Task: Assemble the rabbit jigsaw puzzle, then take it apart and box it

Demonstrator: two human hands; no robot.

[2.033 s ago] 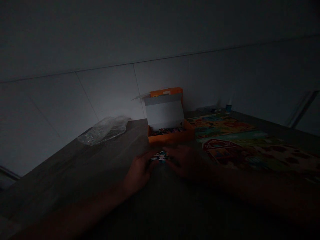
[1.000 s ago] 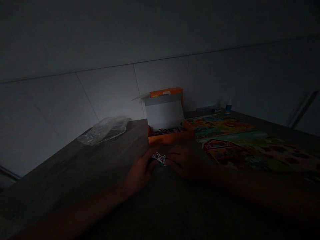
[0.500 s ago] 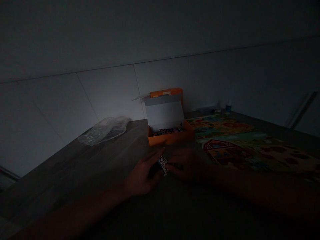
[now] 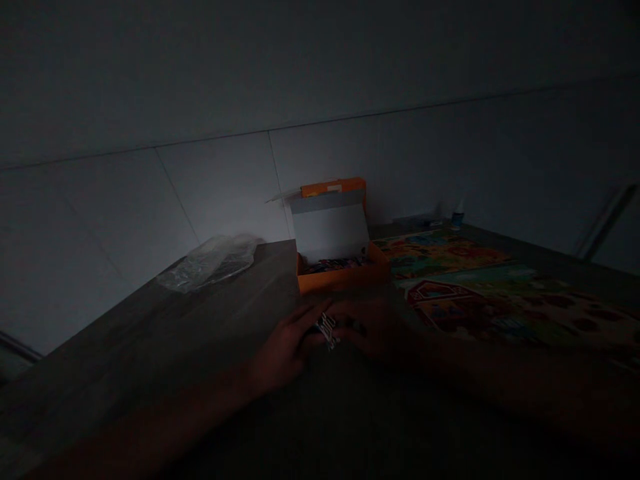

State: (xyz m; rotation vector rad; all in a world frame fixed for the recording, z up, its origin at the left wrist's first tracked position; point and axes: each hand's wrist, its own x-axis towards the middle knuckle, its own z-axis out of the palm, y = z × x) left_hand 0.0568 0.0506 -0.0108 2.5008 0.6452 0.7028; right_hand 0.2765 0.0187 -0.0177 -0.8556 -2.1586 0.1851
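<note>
In dim light, my left hand (image 4: 283,350) is closed on a small stack of flat pieces (image 4: 327,327) with pale edges that look like puzzle pieces. From the other side my right hand (image 4: 367,327) meets it, fingers bent and touching the stack; its far part is lost in shadow. Just beyond the hands stands an orange box (image 4: 345,277), its lid (image 4: 330,230) tilted up with the pale inside showing. Many small dark and coloured pieces (image 4: 333,265) lie in the box.
A crumpled clear plastic bag (image 4: 210,261) lies at the left on the grey table (image 4: 220,327). Two colourful picture sheets (image 4: 445,252), the nearer with a red barn, cover the right side. Another orange box (image 4: 359,188) stands behind the lid. A small bottle (image 4: 457,219) is by the wall.
My fingers have drawn closer together around the small stack, and its pieces have shifted in the grip. The box, bag and sheets stay where they were.
</note>
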